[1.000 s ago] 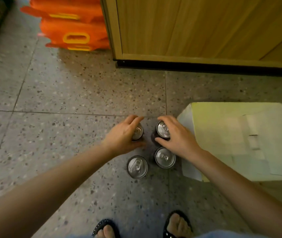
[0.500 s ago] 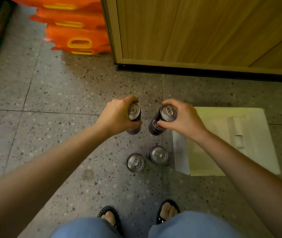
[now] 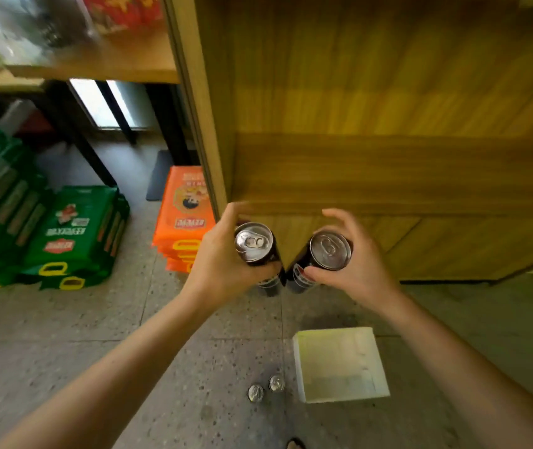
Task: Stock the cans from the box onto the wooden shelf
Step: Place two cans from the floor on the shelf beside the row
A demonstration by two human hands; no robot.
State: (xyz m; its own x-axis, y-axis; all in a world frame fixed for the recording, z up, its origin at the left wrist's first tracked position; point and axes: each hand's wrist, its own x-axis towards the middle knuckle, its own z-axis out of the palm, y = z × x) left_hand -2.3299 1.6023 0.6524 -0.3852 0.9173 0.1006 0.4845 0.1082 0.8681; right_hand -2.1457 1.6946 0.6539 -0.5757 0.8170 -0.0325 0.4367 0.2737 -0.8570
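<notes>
A dark aluminium can with a silver top (image 3: pixel 253 243) is gripped in the left hand (image 3: pixel 219 267), fingers curled round its side, and a second dark can (image 3: pixel 330 251) is pinched by the right hand (image 3: pixel 359 273) between thumb and curled fingers, both held tops-up just in front of the wooden shelf (image 3: pixel 388 176). On the speckled floor (image 3: pixel 193 367), two more silver-topped cans (image 3: pixel 255 393) are seen standing just beside the pale cardboard box (image 3: pixel 339 364).

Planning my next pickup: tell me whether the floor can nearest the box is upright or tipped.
Upright. The can shows only its round silver top, no side wall, beside the box.
</notes>
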